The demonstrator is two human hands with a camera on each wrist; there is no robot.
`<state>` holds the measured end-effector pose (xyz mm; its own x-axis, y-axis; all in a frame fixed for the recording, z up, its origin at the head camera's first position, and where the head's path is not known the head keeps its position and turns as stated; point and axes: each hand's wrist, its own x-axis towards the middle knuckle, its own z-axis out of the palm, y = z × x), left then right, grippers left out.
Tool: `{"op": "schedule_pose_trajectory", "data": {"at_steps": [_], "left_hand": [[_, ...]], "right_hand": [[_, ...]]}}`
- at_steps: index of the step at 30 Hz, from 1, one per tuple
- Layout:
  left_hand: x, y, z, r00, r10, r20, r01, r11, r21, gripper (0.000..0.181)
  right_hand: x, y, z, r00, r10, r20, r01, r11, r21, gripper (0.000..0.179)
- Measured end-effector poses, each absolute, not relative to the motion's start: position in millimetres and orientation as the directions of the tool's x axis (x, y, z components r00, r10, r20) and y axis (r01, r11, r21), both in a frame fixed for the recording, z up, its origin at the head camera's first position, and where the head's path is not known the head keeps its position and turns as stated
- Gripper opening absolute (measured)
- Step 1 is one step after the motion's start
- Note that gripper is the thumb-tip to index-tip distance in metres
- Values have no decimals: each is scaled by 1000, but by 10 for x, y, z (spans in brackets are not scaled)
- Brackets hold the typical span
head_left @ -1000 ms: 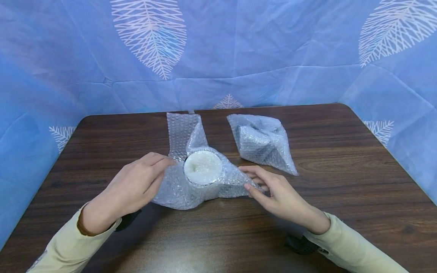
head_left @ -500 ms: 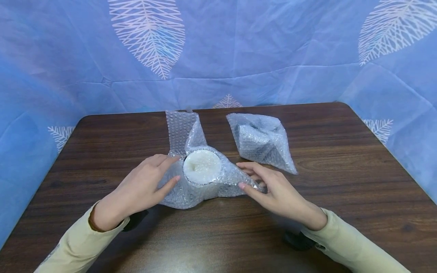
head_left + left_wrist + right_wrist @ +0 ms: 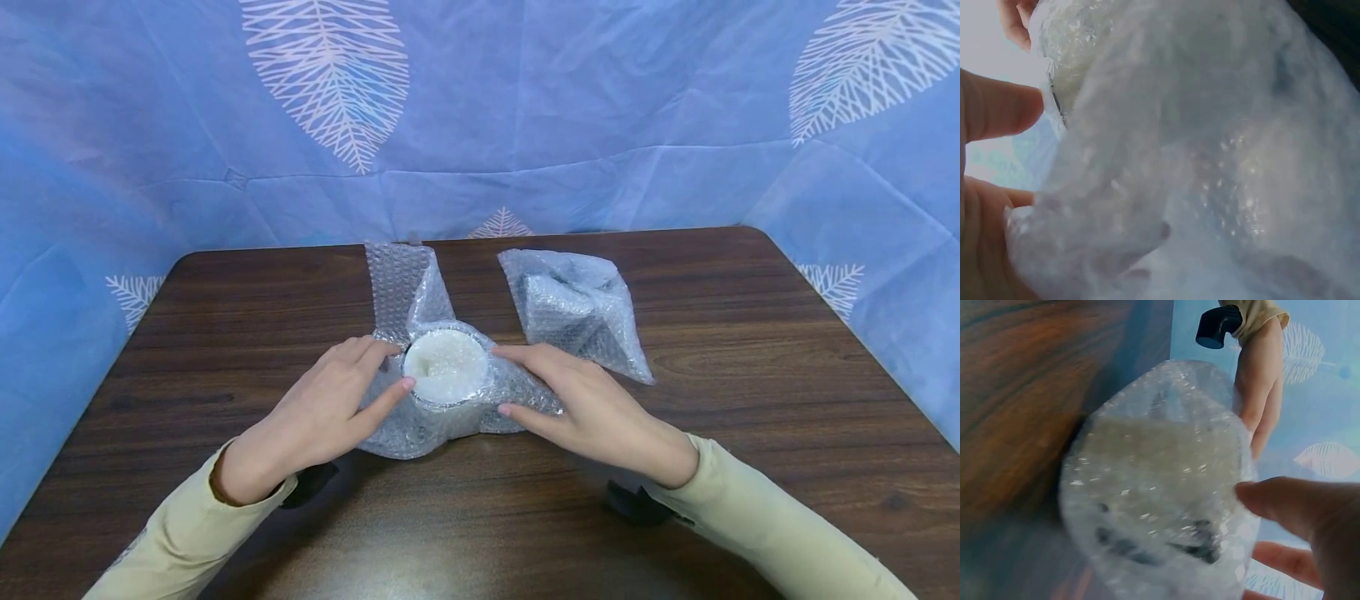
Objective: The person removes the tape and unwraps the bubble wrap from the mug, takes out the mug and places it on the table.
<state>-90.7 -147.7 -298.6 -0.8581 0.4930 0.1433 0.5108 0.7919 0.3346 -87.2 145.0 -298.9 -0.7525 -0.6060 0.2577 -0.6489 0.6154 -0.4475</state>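
Note:
In the head view, a round object with a white, dented top (image 3: 446,367) stands in bubble wrap (image 3: 420,433) at the middle of the table. One strip of the wrap reaches toward the back edge, and a corner sticks out to the right. My left hand (image 3: 322,412) lies along the left side of the bundle, thumb and fingers spread, the thumb tip at the round rim. On the other side, my right hand (image 3: 588,400) rests over the right corner of the wrap with its fingers extended. The right wrist view shows dark markings through the wrap (image 3: 1160,487).
Behind and to the right lies a second bubble-wrapped bundle (image 3: 573,308), its contents hidden. The dark wood table (image 3: 480,517) ends at a back edge in front of a blue cloth (image 3: 600,100) with white leaf prints.
My left hand has moved right onto the bundle's side, its fingers spreading. My right hand has shifted left from the wrap's corner toward the round top. The bundle has barely moved.

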Motion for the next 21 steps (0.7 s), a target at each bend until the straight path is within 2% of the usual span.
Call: {"op": "schedule_pose_trajectory", "data": {"at_steps": [6, 13, 21], "left_hand": [[-909, -1463, -2979, -849, 496, 180, 527, 779, 339, 30], [-894, -1466, -2971, -851, 493, 183, 524, 768, 368, 29], [-846, -1489, -2937, -851, 484, 205, 525, 757, 389, 27]], "right_hand": [[-918, 1353, -2927, -709, -648, 279, -702, 609, -370, 47], [-938, 1302, -2892, -669, -669, 323, -742, 576, -343, 38], [-952, 1313, -2910, -653, -662, 368, -757, 548, -356, 30]]}}
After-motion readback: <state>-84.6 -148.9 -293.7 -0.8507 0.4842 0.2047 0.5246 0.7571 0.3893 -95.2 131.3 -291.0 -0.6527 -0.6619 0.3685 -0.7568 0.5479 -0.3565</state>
